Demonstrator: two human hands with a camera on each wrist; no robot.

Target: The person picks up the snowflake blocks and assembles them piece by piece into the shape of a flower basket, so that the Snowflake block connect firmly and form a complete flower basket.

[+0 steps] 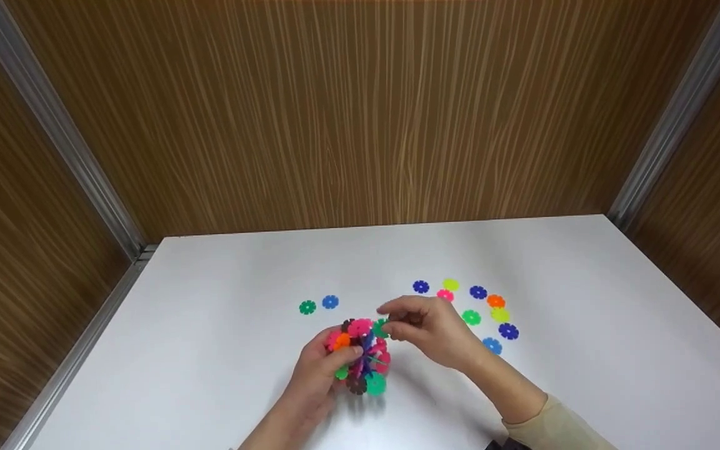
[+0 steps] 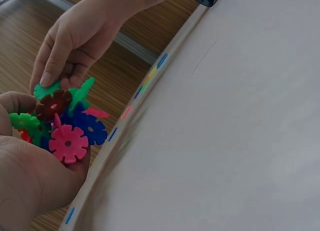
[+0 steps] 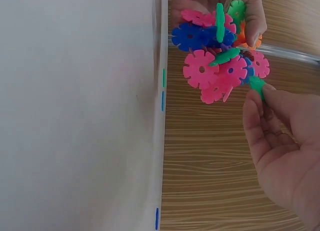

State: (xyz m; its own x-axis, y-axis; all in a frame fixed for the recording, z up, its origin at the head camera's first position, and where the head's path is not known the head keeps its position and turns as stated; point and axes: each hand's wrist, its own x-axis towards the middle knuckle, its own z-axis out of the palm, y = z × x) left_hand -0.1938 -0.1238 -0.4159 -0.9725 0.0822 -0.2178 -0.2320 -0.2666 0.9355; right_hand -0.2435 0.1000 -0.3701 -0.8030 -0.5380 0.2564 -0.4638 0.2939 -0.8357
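Observation:
My left hand (image 1: 315, 375) holds a ball-like cluster of interlocking snowflake discs (image 1: 360, 327) above the table, its thumb lying across the front. Pink, dark blue, green, brown and orange discs (image 2: 68, 142) stick out of it at many angles. On the cluster's right side, my right hand (image 1: 440, 332) pinches a green disc (image 3: 256, 85) between thumb and fingers. That disc touches the cluster's edge in the right wrist view; whether its slot is seated I cannot tell. The left palm and fingers hide part of the cluster.
On the white table (image 1: 179, 350), several loose discs lie flat to the right, among them an orange disc (image 1: 495, 301) and a light blue disc (image 1: 492, 345). A green disc (image 1: 307, 307) and a blue disc (image 1: 330, 302) lie left of centre. Wood-patterned panels (image 1: 360, 112) enclose the table.

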